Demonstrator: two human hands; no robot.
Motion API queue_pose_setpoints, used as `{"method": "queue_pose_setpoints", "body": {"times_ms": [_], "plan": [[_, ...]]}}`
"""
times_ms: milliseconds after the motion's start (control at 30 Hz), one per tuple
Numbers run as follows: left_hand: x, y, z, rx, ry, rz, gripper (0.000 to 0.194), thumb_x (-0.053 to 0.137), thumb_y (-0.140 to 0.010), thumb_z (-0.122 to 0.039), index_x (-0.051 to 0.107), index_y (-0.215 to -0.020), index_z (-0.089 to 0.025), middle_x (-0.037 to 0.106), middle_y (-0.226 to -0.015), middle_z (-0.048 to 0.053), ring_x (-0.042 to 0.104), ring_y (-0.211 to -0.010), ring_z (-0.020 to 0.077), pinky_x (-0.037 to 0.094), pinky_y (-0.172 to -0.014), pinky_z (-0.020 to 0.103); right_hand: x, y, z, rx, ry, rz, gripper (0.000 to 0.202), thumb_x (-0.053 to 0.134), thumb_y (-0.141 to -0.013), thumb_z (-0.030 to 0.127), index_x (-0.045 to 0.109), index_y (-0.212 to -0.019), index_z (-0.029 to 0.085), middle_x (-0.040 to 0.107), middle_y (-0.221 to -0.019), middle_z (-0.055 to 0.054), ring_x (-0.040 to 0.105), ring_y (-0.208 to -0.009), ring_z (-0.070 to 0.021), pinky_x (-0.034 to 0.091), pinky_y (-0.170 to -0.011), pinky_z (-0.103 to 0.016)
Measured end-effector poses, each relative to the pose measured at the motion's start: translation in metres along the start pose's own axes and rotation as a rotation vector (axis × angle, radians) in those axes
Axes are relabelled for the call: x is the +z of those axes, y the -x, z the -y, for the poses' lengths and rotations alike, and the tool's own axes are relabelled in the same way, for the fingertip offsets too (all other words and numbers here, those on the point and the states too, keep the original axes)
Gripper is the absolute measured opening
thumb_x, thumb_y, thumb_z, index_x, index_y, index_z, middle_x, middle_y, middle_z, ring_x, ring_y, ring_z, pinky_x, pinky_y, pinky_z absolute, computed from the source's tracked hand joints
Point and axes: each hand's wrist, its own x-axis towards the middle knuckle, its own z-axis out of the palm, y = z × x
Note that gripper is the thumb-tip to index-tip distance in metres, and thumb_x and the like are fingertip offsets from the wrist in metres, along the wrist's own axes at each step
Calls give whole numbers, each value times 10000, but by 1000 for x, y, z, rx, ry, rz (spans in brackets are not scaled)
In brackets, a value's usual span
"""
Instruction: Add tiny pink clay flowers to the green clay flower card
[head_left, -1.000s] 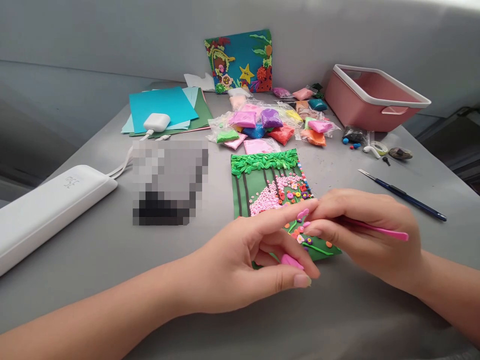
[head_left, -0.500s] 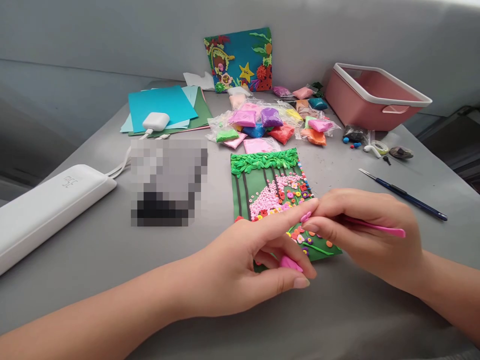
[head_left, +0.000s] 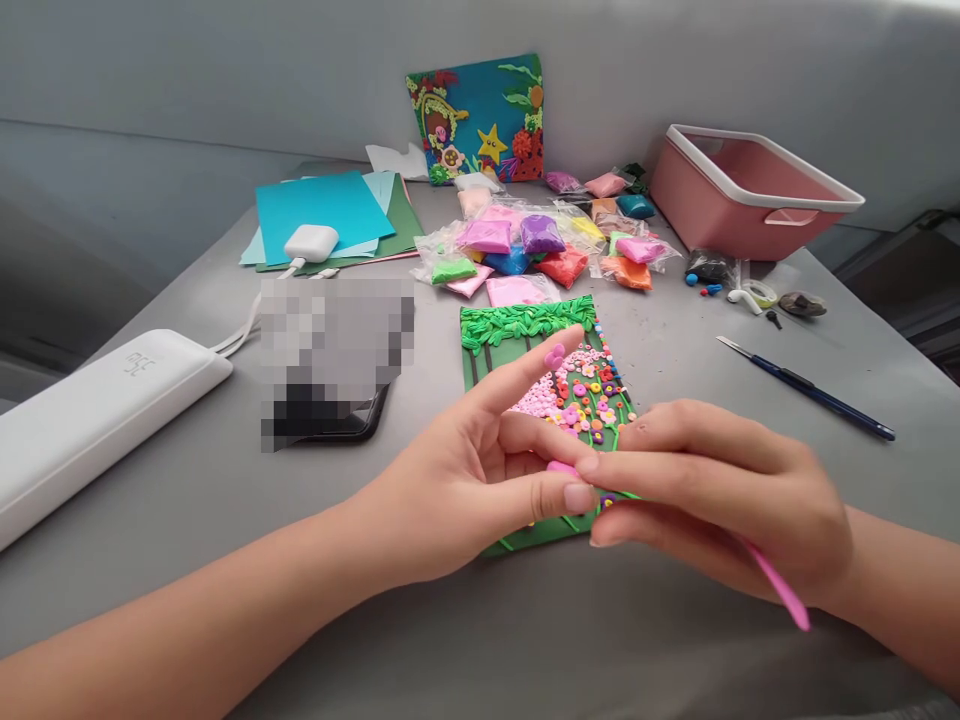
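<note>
My left hand holds a lump of pink clay between its thumb and bent fingers. Its index finger points up and away, with a few small pink clay pieces stuck near the tip like petals. The fingertips of my right hand touch the lump at the left thumb. A slim pink modelling tool is tucked in the right hand, its flat end sticking out below the palm. Beneath both hands lies a green clay picture with leaves, stems and many small flowers, partly hidden.
Clay packets are piled behind the picture. A craft knife lies at right, near a pink bin and earphone bits. At left are a white power bank, a blurred phone and coloured sheets. A sea-themed picture leans on the wall.
My right fingers have moved from the left index fingertip down to the pink lump. The left index finger has lifted, carrying the small pink pieces, and the tool's end has swung downward.
</note>
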Motion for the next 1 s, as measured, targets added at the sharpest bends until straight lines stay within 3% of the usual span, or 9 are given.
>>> {"method": "queue_pose_setpoints", "body": {"times_ms": [200,400,567,767,867,1000], "plan": [[3,0,3,-13,74,-6,1029,819,-793,2,363,-1586,-470,720,-895,-47,702,-826,90,601,-825,218,0,3,2,19,12,37,180,632,-977,128,736,-1092,221,650,-877,-48,671,-701,-116,590,-614,-225],[0,0,5,-32,49,32,1004,811,-805,-10,371,-1584,-465,715,-864,-41,674,-788,86,571,-742,186,-1,0,1,18,-76,46,144,629,-965,92,725,-969,199,661,-852,-50,680,-690,-109,610,-636,-214],[0,0,3,-36,37,4,1012,815,-812,-20,334,-1606,-421,731,-865,-39,692,-803,85,563,-752,185,-1,-1,2,16,-87,38,151,643,-943,44,724,-1025,142,677,-890,-81,703,-770,-112,623,-713,-193],[3,1,0,-62,13,-15,1028,850,-775,-46,325,-1609,-340,712,-853,-40,673,-801,103,558,-769,225,-2,1,2,3,-105,47,176,667,-917,25,728,-1020,154,672,-902,-75,687,-742,-103,598,-694,-190],[5,0,-1,-49,2,-7,933,842,-783,-46,399,-1568,-287,697,-845,-34,658,-827,105,553,-799,235,-2,1,2,90,-152,0,166,639,-934,34,687,-1008,174,663,-885,-49,668,-785,-104,579,-727,-203],[5,-1,-2,-22,-45,-36,811,816,-847,-103,423,-1543,-245,705,-850,-20,651,-806,93,531,-723,198,-1,4,-2,330,-303,-125,96,558,-1020,144,622,-1012,216,602,-860,-9,569,-735,-99,512,-651,-237]]}}
